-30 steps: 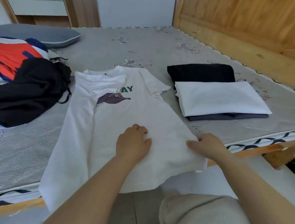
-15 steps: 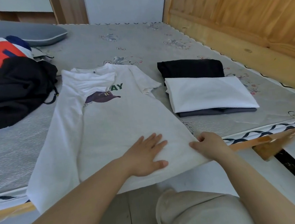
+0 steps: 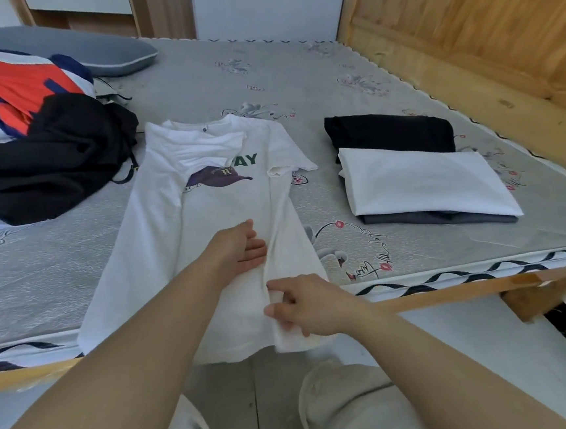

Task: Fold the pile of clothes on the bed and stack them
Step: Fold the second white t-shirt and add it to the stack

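A white T-shirt (image 3: 161, 245) with a purple cap print lies face up on the bed, its hem hanging over the near edge. Its left side is folded in. My left hand (image 3: 240, 249) rests flat on the shirt's middle, fingers straight along a crease. My right hand (image 3: 303, 306) pinches the shirt's right bottom edge, which is lifted and partly turned inward. A folded stack (image 3: 422, 181) sits to the right: white garment on top, dark grey under it, black behind. The unfolded pile (image 3: 40, 156) of black and red-blue-white clothes lies at the left.
The grey patterned mattress (image 3: 297, 76) has bare room behind the shirt. A grey pillow (image 3: 65, 48) lies at the back left. A wooden headboard (image 3: 480, 19) runs along the right. The wooden bed rail (image 3: 452, 293) edges the near side. My knees show below.
My right hand has drawn the shirt's right edge inward toward the middle. My left hand moved up the shirt and now lies flat beside the new fold.
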